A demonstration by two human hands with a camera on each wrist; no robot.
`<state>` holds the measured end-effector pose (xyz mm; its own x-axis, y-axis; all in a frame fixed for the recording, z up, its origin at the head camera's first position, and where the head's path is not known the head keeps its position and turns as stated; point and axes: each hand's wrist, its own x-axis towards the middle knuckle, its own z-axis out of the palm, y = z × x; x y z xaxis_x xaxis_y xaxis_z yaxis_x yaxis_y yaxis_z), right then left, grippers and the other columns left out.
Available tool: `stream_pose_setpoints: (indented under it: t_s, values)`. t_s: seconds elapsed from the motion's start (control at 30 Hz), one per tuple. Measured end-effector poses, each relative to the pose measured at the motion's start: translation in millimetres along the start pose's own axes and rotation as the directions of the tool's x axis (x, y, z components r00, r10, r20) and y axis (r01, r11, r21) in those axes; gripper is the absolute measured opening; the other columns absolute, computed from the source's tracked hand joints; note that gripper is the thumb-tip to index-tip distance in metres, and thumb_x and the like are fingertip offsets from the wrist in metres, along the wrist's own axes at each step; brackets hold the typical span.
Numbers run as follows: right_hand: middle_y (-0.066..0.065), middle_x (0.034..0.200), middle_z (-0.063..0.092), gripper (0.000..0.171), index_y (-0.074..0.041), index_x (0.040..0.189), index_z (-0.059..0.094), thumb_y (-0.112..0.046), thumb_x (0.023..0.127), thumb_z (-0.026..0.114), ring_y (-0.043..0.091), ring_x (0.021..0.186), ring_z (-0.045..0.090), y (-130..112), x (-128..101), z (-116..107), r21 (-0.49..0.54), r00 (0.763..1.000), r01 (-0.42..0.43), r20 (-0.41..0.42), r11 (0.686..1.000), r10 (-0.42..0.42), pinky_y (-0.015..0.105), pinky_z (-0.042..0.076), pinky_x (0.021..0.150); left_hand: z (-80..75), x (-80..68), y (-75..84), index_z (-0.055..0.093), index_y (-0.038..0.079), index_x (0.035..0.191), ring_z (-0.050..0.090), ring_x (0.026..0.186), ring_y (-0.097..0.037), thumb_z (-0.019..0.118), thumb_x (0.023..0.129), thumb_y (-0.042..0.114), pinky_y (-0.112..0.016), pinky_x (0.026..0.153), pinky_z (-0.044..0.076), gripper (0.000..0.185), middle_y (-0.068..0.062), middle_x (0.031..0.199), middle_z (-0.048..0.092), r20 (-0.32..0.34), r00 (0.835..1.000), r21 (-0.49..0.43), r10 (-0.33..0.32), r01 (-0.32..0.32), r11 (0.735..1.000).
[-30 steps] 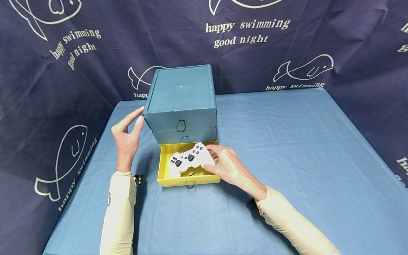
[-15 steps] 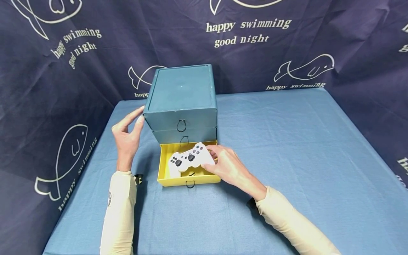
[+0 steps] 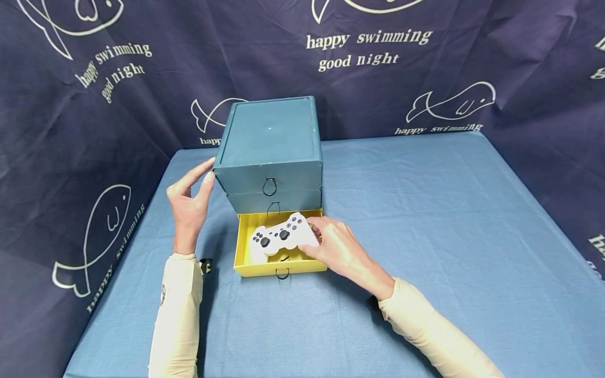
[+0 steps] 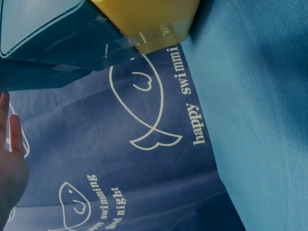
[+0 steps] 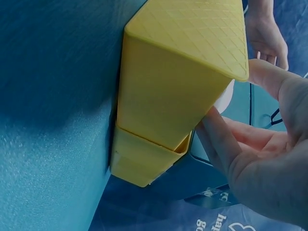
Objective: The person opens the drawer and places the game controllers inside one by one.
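Gripping white controller (image 3: 282, 238) over yellow drawer (image 3: 246, 265), right-hand fingers (image 3: 315, 231) curled round it.

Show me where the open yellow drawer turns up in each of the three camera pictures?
Head view: the yellow drawer sits low at centre, pulled out beneath the teal cabinet, with a white game controller in it.
Left wrist view: only a corner of the drawer shows, at the top edge.
Right wrist view: the drawer's outer wall fills the middle.
Shared landmark: the teal cabinet, dark and right beside the drawer in all three.
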<state>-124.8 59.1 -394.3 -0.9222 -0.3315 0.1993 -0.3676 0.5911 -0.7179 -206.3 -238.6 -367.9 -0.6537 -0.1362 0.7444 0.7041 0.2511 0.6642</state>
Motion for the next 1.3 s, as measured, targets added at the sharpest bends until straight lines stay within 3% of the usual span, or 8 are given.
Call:
stream_pose_setpoints:
  t_s: [0.33,0.5,0.77,1.07,1.3]
  values:
    - [0.007,0.092,0.066,0.037,0.001,0.115,0.071,-0.009,0.082,0.084,0.015,0.074,0.06,-1,0,1,-0.026,1.0,-0.023,-0.005,0.999,0.023,0.027,0.054,0.062,0.4,-0.2,-0.9,0.075,-0.003,0.121,0.069,0.114,-0.021,0.068,0.094,-0.004,-0.036,0.104,0.05,0.028,-0.014,0.118,0.075,-0.002,1.0,-0.013,0.005,-0.005,1.0]
    - [0.009,0.089,0.065,0.047,0.008,0.123,0.068,-0.009,0.082,0.084,0.021,0.077,0.06,0,1,0,-0.043,1.0,-0.025,0.001,0.999,0.025,0.032,0.054,0.069,0.6,-0.2,-0.9,0.075,-0.004,0.121,0.069,0.114,-0.021,0.068,0.094,-0.004,-0.036,0.104,0.05,0.028,-0.014,0.118,0.075,-0.002,1.0,-0.012,0.007,-0.007,1.0]
    - [0.013,0.103,0.072,0.046,0.007,0.124,0.069,-0.01,0.084,0.083,0.025,0.094,0.068,7,-2,-4,0.084,1.0,-0.007,0.018,0.996,0.005,0.038,0.058,0.085,0.8,1.3,-0.6,0.075,-0.004,0.121,0.07,0.113,-0.02,0.068,0.093,-0.005,-0.035,0.103,0.051,0.028,-0.014,0.118,0.075,-0.009,1.0,-0.009,0.012,-0.012,1.0]
    - [0.015,0.105,0.071,0.042,0.008,0.122,0.069,-0.005,0.085,0.083,0.032,0.098,0.069,8,-7,-10,0.245,0.999,0.033,0.02,0.969,-0.039,0.036,0.06,0.086,1.8,1.9,0.1,0.075,-0.006,0.119,0.071,0.111,-0.02,0.068,0.093,-0.005,-0.034,0.1,0.052,0.027,-0.014,0.115,0.075,-0.016,1.0,-0.02,0.024,-0.025,0.999]
    - [0.015,0.105,0.07,0.04,0.007,0.122,0.069,-0.006,0.086,0.082,0.031,0.099,0.069,8,-13,-12,0.287,0.999,0.037,0.027,0.957,-0.047,0.039,0.06,0.087,2.0,1.6,-0.4,0.075,-0.005,0.119,0.07,0.112,-0.02,0.068,0.093,-0.005,-0.035,0.101,0.051,0.027,-0.014,0.116,0.075,-0.013,1.0,-0.021,0.018,-0.019,1.0]
